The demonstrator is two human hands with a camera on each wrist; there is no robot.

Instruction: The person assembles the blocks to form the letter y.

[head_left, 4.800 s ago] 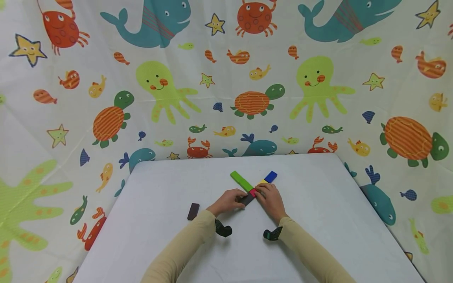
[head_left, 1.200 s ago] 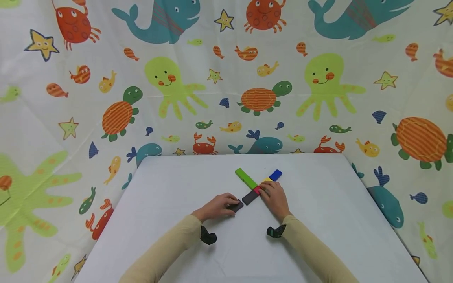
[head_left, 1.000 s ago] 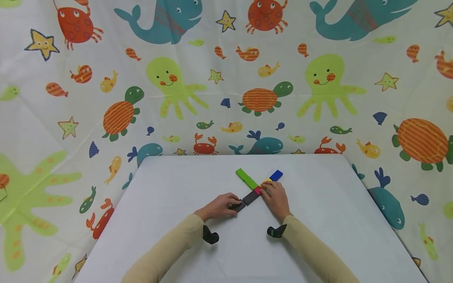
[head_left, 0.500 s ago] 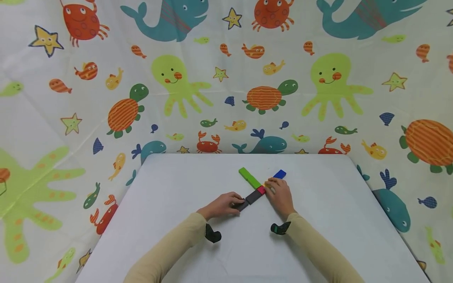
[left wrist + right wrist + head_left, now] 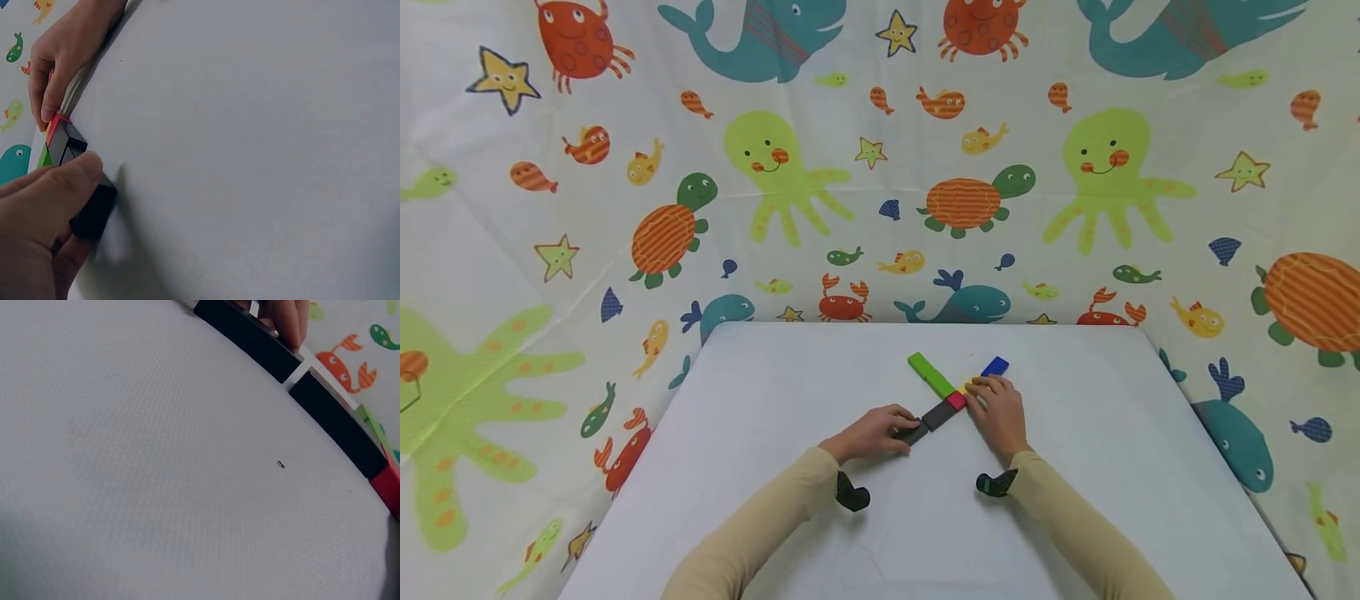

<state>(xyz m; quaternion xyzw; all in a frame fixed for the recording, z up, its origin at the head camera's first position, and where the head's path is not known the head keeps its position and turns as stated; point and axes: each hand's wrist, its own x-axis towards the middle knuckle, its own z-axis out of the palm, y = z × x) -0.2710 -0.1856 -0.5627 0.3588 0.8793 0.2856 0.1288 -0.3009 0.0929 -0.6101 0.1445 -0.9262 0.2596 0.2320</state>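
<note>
My left hand point(image 5: 876, 433) pinches a black block point(image 5: 917, 435) between thumb and fingers at the near end of a diagonal row. A second black block point(image 5: 939, 414) lies in line with it; the right wrist view shows a narrow gap between the held block point(image 5: 250, 340) and this other one point(image 5: 337, 422). Beyond them come a red block point(image 5: 956, 401), a yellow block point(image 5: 967, 387) and a blue block point(image 5: 996, 367). My right hand point(image 5: 1000, 412) holds the yellow block, which its fingers partly cover. Green blocks point(image 5: 931, 375) branch off the red block towards the back left.
A white-covered table point(image 5: 775, 375) carries the blocks, with its back edge beyond the green and blue ends. A curtain point(image 5: 865, 208) printed with sea animals hangs behind and at both sides.
My left hand has left the placed black block, fetched the separate one from the left and brought it up to the row's near end. My right hand has shifted slightly towards the yellow block.
</note>
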